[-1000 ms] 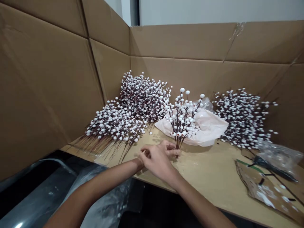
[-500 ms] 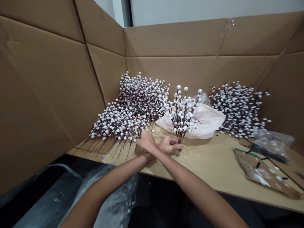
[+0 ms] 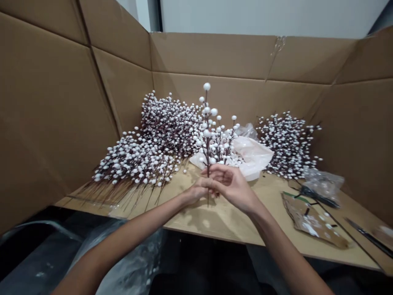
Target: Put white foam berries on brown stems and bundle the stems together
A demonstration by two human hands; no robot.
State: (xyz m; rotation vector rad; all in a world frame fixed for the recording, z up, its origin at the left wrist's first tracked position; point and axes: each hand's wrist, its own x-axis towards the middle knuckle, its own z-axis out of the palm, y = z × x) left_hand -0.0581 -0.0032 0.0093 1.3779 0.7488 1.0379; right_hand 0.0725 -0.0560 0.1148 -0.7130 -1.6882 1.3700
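Observation:
My right hand [image 3: 235, 186] pinches a single white berry stem [image 3: 207, 133] by its brown stalk and holds it upright. Close behind and below it, my left hand [image 3: 198, 191] is closed round the lower stalks of a small bunch of berry stems [image 3: 223, 141]; my right hand partly covers its fingers. The two hands meet or overlap in front of the bunch. To the left lies a loose pile of berry stems [image 3: 135, 159], stalks toward the table's front edge.
A larger heap of berry stems [image 3: 172, 123] stands behind, another heap [image 3: 285, 143] at right. A pale plastic bag [image 3: 254, 157], a clear bag [image 3: 325, 182], a brown cardboard piece [image 3: 313, 221] and a knife [image 3: 368, 237] lie on the table [image 3: 260, 225]. Cardboard walls [image 3: 208, 53] surround it.
My right hand has come back from the left pile with a single berry stem, uncrossing my arms. The stem now stands in front of the bunch in my left hand. The view has shifted slightly.

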